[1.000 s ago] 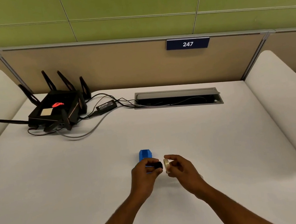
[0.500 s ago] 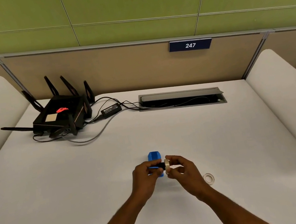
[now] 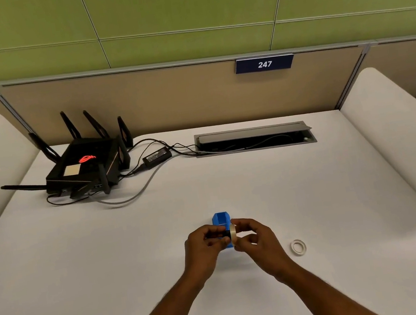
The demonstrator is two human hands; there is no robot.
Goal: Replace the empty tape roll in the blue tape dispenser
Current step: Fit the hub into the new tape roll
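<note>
A person's two hands met over the near middle of a white counter (image 3: 232,186), fitting a fresh tape roll (image 3: 233,233) onto a small black spindle (image 3: 220,235). The left hand (image 3: 202,250) was closed around the spindle, fingers curled and thumb pressed on top. The right hand (image 3: 258,238) pinched the roll by its rim between thumb and fingertips, the roll on edge with its opening facing the spindle's end. Whether the roll was already partly seated could not be told at this size.

The blue tape dispenser (image 3: 221,220) stood on the counter just beyond the hands, its open top showing and its near part hidden by the fingers. A pale ring (image 3: 298,247), apparently the spent core, lay flat on the counter to the right, apart from the hands.

Done well, the step looked to call for holding the spindle level, keeping the roll square to it and sliding it on without forcing, with the loose tape end facing the way the dispenser's cutter needs. Next, spindle and roll would drop into the dispenser's slots.

A black router (image 3: 87,170) and its cables sat at the far left.
</note>
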